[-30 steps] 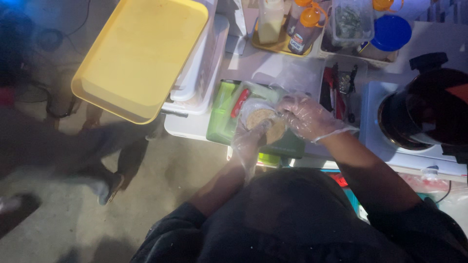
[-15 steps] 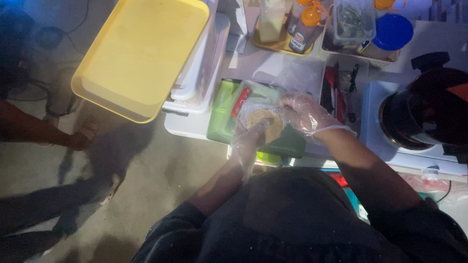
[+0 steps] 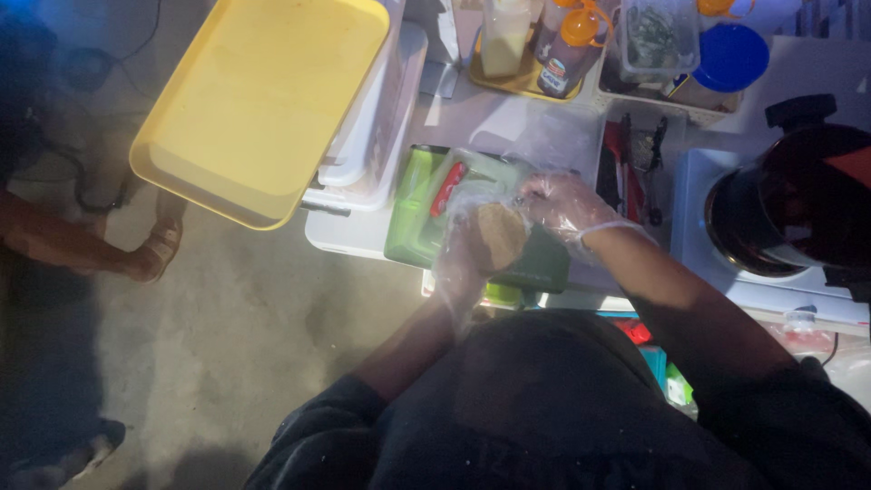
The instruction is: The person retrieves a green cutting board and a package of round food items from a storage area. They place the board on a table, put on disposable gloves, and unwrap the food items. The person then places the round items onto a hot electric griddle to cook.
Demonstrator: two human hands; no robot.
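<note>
Both my hands wear clear plastic gloves and meet over a green cutting board [image 3: 413, 222] on the white table. My left hand [image 3: 461, 259] cups a tan, round piece of food [image 3: 502, 234] from below. My right hand [image 3: 564, 207] closes on the same food from the right side. A red-handled tool [image 3: 447, 189] lies on the board just left of my hands.
A yellow tray [image 3: 259, 100] rests on white bins at the upper left. A dark pot [image 3: 798, 204] stands on a white stove at the right. Bottles with orange caps [image 3: 567, 36], a clear tub and a blue lid [image 3: 730, 56] line the back. Another person's foot [image 3: 154, 249] is on the floor at left.
My hands have turned the food between them, staying over the board. The other person's legs on the left have shifted.
</note>
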